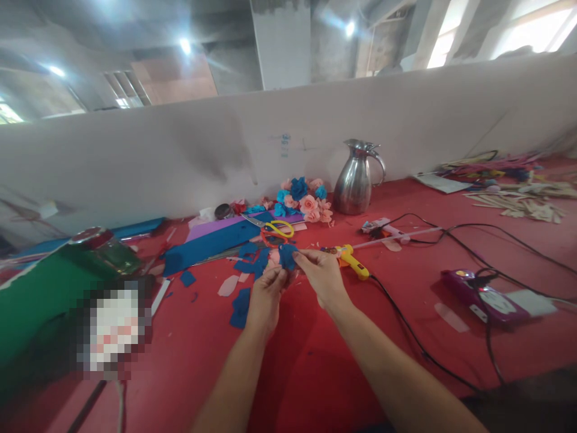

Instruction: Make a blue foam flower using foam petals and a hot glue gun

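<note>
The left hand [265, 297] is pinching the lower part of a blue-and-pink paper piece [287, 257], its thumb and curled fingers pressing close together. The right hand [323, 276] is gripping the blue edge between thumb and fingertips, barely parted. The paper piece is staying between both hands over the red table [311, 373], near the yellow-handled scissors [280, 228]; a yellow glue gun [354, 262] is lying just beside the right hand.
</note>
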The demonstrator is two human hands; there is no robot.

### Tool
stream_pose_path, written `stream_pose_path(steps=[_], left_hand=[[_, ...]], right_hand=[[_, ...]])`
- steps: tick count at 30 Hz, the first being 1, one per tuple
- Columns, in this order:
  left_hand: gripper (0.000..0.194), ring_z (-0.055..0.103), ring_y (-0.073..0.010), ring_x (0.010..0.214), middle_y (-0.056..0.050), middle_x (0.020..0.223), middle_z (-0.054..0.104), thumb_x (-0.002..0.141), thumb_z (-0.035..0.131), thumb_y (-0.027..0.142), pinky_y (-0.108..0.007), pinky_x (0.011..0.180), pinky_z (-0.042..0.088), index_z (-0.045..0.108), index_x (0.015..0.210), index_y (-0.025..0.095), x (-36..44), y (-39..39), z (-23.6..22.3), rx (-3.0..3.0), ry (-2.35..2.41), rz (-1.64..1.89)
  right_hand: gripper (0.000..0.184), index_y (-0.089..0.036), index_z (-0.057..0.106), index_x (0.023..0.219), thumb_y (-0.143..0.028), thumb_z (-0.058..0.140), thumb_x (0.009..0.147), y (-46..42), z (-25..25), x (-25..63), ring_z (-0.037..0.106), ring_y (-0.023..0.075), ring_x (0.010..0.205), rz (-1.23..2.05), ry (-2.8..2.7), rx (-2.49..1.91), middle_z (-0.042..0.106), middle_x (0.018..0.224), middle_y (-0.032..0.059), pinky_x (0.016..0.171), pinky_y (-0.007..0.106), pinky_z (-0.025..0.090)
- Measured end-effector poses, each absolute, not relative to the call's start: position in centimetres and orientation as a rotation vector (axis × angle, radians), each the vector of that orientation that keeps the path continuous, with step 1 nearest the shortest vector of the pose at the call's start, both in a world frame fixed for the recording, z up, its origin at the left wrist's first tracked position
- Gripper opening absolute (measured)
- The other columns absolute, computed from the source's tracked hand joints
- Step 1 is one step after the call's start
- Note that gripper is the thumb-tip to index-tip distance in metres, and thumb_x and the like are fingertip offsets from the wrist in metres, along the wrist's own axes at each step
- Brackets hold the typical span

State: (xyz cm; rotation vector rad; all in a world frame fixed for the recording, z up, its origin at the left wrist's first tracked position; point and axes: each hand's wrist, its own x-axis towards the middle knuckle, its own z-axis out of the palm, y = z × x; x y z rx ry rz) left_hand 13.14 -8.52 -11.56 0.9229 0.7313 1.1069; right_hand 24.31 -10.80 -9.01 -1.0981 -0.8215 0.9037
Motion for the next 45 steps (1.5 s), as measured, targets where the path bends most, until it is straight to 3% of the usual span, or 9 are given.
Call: stream_pose_path(steps=[13, 30, 39, 45], left_hand=[[0.019, 0.055, -0.0109, 0.068, 0.000, 0.070, 0.061, 0.072, 0.071, 0.033, -0.023, 0.069, 0.044, 0.066, 0.068, 0.015, 12.8, -8.2, -12.3, 1.053, 0.753, 1.089], [0.021, 0.055, -0.0128, 0.066, -0.003, 0.069, 0.062, 0.068, 0.074, 0.034, -0.024, 0.068, 0.043, 0.071, 0.073, 0.014, 12.5, -8.2, -12.4, 1.050, 0.810, 1.110], [0.024, 0.056, -0.0137, 0.069, -0.005, 0.074, 0.066, 0.067, 0.074, 0.034, -0.025, 0.069, 0.043, 0.074, 0.081, 0.015, 12.4, -8.3, -11.8, 1.071, 0.805, 1.120], [0.025, 0.057, -0.0156, 0.069, -0.005, 0.072, 0.067, 0.064, 0.075, 0.034, -0.027, 0.070, 0.044, 0.075, 0.080, 0.015, 12.3, -8.4, -11.5, 1.083, 0.854, 1.125]], right_hand=[[0.020, -0.019, 0.073, 0.074, -0.036, 0.062, 0.073, -11.1, -8.5, 23.9, 0.057, 0.0148, 0.050, 0.935, -0.841, -1.039, 0.067, 0.058, -0.0004, 0.053, 0.026, 0.046], [0.022, -0.019, 0.068, 0.073, -0.040, 0.062, 0.072, -11.3, -8.4, 23.5, 0.058, 0.0148, 0.058, 0.948, -0.820, -1.007, 0.067, 0.064, 0.0005, 0.058, 0.026, 0.047], [0.021, -0.019, 0.064, 0.085, -0.024, 0.059, 0.066, -11.3, -8.3, 23.6, 0.061, 0.0144, 0.057, 1.057, -0.741, -0.992, 0.070, 0.069, -0.0004, 0.061, 0.028, 0.049], [0.027, -0.018, 0.063, 0.089, -0.022, 0.066, 0.063, -11.1, -8.8, 24.0, 0.065, 0.0166, 0.069, 1.045, -0.847, -0.984, 0.071, 0.076, 0.0010, 0.069, 0.029, 0.049]])
